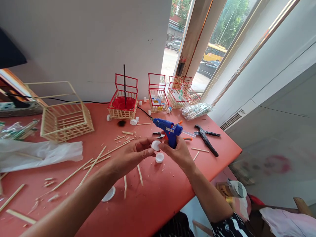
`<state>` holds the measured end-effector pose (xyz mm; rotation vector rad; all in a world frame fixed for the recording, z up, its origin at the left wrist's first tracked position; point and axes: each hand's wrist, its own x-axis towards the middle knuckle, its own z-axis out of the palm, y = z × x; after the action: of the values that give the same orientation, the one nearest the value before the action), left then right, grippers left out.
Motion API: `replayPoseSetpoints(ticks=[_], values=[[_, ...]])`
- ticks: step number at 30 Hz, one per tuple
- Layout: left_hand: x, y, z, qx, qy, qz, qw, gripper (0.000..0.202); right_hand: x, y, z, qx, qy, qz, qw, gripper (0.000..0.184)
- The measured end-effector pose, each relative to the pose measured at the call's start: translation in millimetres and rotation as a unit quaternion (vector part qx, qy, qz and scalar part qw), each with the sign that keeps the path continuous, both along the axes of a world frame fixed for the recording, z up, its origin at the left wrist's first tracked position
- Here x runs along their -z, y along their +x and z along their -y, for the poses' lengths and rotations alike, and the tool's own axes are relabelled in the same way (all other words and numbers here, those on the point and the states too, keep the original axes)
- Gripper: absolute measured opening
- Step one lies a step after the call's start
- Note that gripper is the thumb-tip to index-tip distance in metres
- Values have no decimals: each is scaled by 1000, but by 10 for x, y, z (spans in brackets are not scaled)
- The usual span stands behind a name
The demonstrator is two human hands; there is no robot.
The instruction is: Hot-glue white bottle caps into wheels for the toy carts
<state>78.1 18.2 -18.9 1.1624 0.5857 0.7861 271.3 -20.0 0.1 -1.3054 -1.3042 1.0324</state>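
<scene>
My left hand (140, 149) pinches a small round white bottle cap (155, 145) between thumb and fingers. A blue hot glue gun (168, 127) is in my right hand (181, 153), its handle partly hidden by the fingers and its nozzle pointing left. The right thumb also touches the cap's edge. Just below the two hands, a second white cap (159, 158) lies on the red table (148, 210). Under my left forearm lies a larger white lid (109, 194), partly covered.
Wooden sticks (98, 158) and offcuts litter the table. A bare stick basket (66, 121) stands left; a red-trimmed basket cart (123, 105) and several smaller ones stand along the wall. Black-handled pliers (206, 140) and a bag of glue sticks (197, 111) lie right.
</scene>
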Motion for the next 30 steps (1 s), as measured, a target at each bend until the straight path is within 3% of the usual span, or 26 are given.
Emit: replayPoseSetpoints(ticks=[15, 30], values=[[-83, 8, 29, -3, -3, -9, 1000, 40, 75, 3, -1, -26, 24, 28, 999, 46], [-4, -13, 27, 22, -10, 38, 999, 36, 32, 2, 32, -12, 33, 10, 999, 49]])
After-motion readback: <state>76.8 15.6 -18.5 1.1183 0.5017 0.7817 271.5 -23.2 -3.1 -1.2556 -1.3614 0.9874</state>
